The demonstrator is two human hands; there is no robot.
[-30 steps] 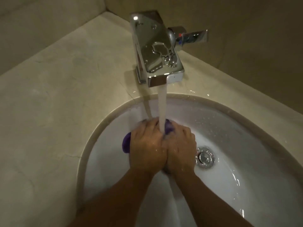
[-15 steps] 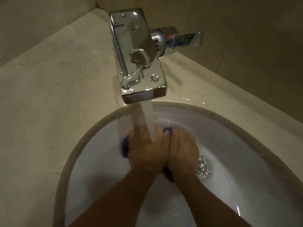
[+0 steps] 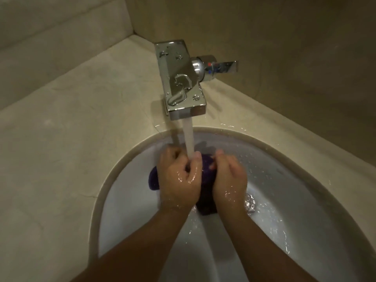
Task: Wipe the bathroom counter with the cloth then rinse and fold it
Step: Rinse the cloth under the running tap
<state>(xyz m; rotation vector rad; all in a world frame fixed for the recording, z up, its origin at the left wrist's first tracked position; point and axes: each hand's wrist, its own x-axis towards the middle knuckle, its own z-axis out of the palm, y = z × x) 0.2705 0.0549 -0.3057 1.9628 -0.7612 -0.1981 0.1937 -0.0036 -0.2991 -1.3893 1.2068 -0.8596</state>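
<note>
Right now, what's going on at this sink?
A person is rinsing a purple cloth under the running tap. The left hand and right hand both grip the bunched cloth inside the white basin, with the stream falling on the left hand's fingers. Water pools near the drain. The folding is not yet done.

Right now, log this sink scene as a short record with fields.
cloth: purple cloth, wet, bunched between both hands over the sink
left hand: left hand grips the cloth
right hand: right hand grips the cloth
tap: tap running, stream landing on the left hand and cloth
drain: drain right of the hands
counter: counter around the sink
</note>
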